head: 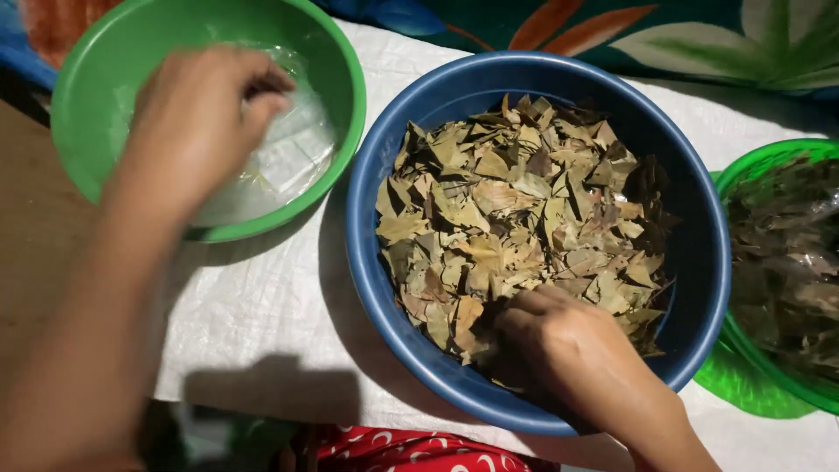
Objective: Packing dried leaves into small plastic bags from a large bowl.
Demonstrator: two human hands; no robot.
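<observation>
**Dried leaves, three basins, two hands at work**

Item 1. Round blue plastic basin (699, 253), centre of view, on a white woven sheet (262, 315) spread over the worktop. Filled across the bottom with a loose heap of dried tan and brown leaves (516, 218), flat and broken, none bagged.

Item 2. Right hand (568, 345), inside the blue basin at its near edge. Fingers curled down into the leaves, closing on a small bunch; exact number of leaves gripped not discernible.

Item 3. Round green plastic bowl (105, 79), upper left, just beside the blue basin, rims near but apart. Holds clear plastic bags (293, 153), flat and seemingly without leaves.

Item 4. Left hand (197, 122), over the green bowl. Fingertips bunched together, pinching one clear bag by its upper part.

Item 5. Green plastic basket (769, 157), right edge, partly cut off. Holds darker leaves under clear plastic film, apparently already bagged.

Status, judged from the layout: some leaves packed and set at right; the bulk loose in the blue basin; a stock of bags on hand at left. Much left, little done.

Surround: patterned cloth with leaf print at top, red patterned fabric at bottom.
</observation>
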